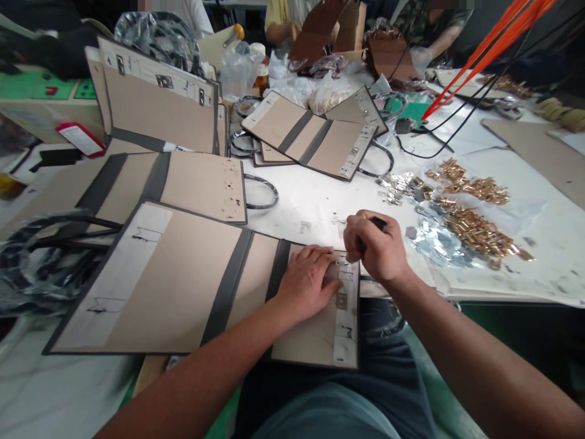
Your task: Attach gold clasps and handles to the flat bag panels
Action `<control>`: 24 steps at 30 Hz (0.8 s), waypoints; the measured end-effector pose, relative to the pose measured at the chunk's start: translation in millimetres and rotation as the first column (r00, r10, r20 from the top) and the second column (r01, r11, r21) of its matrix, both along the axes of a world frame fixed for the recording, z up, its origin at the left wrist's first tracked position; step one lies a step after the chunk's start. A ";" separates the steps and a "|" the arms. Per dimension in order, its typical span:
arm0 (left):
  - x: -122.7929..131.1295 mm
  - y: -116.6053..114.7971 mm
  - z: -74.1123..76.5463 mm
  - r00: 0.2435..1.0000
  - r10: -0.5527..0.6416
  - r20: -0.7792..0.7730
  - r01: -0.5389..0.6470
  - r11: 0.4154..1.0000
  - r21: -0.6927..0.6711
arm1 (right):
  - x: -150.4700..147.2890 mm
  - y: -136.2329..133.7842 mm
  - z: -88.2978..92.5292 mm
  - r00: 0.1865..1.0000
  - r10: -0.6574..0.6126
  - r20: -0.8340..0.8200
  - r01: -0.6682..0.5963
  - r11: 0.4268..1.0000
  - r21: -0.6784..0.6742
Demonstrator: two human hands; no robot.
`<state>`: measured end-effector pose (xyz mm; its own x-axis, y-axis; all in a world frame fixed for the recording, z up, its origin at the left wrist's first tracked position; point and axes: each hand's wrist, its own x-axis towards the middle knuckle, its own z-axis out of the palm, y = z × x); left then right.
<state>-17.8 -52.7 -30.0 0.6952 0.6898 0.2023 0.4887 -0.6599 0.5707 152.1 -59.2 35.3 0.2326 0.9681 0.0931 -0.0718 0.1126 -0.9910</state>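
A tan folding board panel (192, 268) with dark hinge strips lies open before me, its right end hanging over the table edge above my lap. My left hand (307, 275) rests on that end with fingers spread, pressing it down. Beside the fingertips, a white strip (343, 335) along the panel's edge carries small metal fittings and slits. My right hand (377, 247) is a fist around a black-handled tool (378, 223), held at the upper corner of this strip. The tool's working end is hidden by the fingers.
Gold-coloured metal pieces (475, 225) and flat silver plates (439, 238) lie in piles to the right. More open panels (315, 134) with wrapped handles sit at the back and left. Orange cords (475, 55) hang down at upper right. Other people work across the table.
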 end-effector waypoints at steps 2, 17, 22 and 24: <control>-0.7 -0.6 -0.5 1.000 -0.002 0.003 0.002 1.000 0.006 | 1.8 -0.5 0.2 1.000 0.001 0.002 -0.001 0.998 0.059; -1.8 -2.2 -3.5 0.998 0.060 0.029 -0.059 0.998 -0.029 | -24.9 6.9 15.1 0.895 0.244 0.373 -0.210 0.969 -0.131; -3.0 -1.2 0.0 1.000 0.025 0.016 -0.024 0.999 -0.042 | -10.6 0.9 9.8 0.937 0.154 0.315 -0.140 0.988 -0.065; -3.2 -1.0 1.6 0.999 0.031 0.021 -0.030 0.999 -0.034 | -6.8 -1.3 3.0 0.963 0.150 0.221 -0.154 0.988 -0.001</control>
<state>-21.0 -53.7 -28.4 0.6694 0.7175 0.1928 0.4960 -0.6247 0.6031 145.3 -60.5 38.3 0.0545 0.9884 0.1415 0.1304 0.1335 -0.9824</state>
